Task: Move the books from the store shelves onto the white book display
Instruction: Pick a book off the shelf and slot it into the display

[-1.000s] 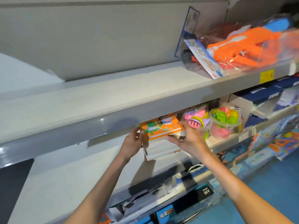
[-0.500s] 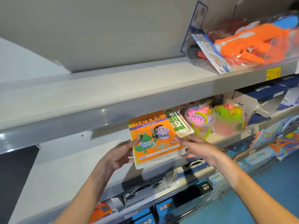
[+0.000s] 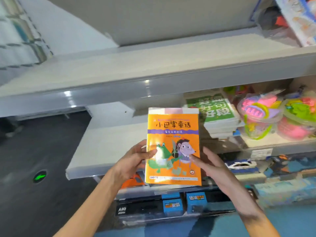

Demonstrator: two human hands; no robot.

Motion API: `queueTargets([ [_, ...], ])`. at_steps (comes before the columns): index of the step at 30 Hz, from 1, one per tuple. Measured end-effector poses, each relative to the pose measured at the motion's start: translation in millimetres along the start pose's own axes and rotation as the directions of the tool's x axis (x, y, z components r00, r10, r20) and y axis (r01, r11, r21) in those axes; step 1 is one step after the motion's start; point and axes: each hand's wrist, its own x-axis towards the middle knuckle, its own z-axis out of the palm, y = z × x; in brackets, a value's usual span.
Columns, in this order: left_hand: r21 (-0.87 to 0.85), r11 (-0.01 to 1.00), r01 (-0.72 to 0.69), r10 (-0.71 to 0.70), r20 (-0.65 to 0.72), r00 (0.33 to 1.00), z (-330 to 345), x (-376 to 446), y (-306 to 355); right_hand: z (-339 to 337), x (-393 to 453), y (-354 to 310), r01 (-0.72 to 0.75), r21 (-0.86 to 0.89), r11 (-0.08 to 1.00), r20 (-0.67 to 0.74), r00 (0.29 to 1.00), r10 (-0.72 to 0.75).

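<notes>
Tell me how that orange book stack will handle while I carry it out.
The orange book stack looks glossy, so probably slippery. Several thin books are stacked, so lower ones may slide. The left hand and right hand grip opposite edges; supporting underneath seems safer.

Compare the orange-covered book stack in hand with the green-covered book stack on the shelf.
The orange-covered book stack is held off the shelf between left hand and right hand; the green-covered book stack rests on the shelf. Orange shows cartoon characters; green shows large white lettering. Both are stacked paperbacks.
</notes>
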Motion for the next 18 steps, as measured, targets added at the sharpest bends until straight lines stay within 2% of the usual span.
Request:
queueTargets([
  [4, -0.006, 1.000, 0.019, -0.020, -0.102, 0.995, -40, -43, -19, 50, -2, 21, -0.023, -0.004, 1.000, 0.176, 0.984, 0.024],
  [8, 0.038, 0.998, 0.054, -0.048, -0.143, 0.989, -83, -91, -38, 108, -7, 36, -0.048, -0.085, 0.995, 0.273, 0.959, 0.069],
  [10, 0.005, 0.998, 0.057, -0.055, -0.187, 0.981, -108, -112, -51, 137, -10, 36, -0.039, -0.139, 0.990, 0.325, 0.942, 0.082],
  [14, -0.051, 0.998, 0.046, -0.056, -0.217, 0.975, -165, -155, -76, 203, -14, 44, -0.020, -0.250, 0.968, 0.351, 0.930, 0.110],
  [18, -0.090, 0.996, 0.022, -0.046, -0.274, 0.961, -240, -197, -97, 289, -15, 55, -0.001, -0.290, 0.957, 0.341, 0.934, 0.104],
])
